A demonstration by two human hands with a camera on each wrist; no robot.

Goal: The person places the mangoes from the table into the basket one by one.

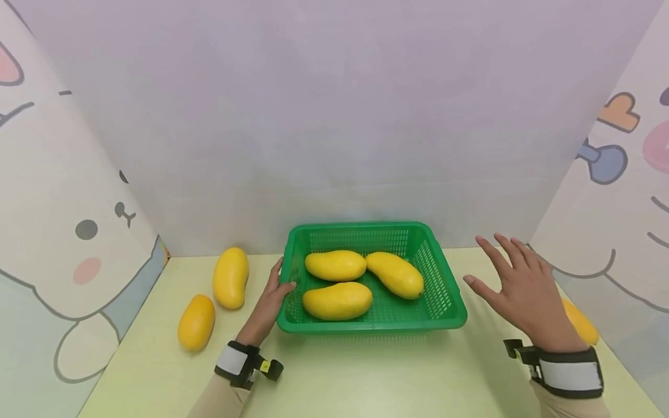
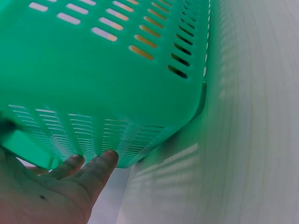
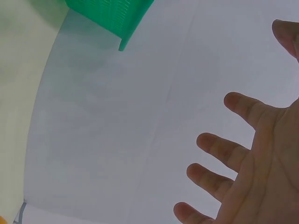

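Soft even light (wrist views blurred)

beige sleeves on both arms; each wrist wears a black strap with white band; left strap (image 1: 245, 364) carries a yellow tag.

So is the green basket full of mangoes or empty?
Partly full. The green basket holds three mangoes, lying side by side on its floor with bare space around them, nowhere near the rim.
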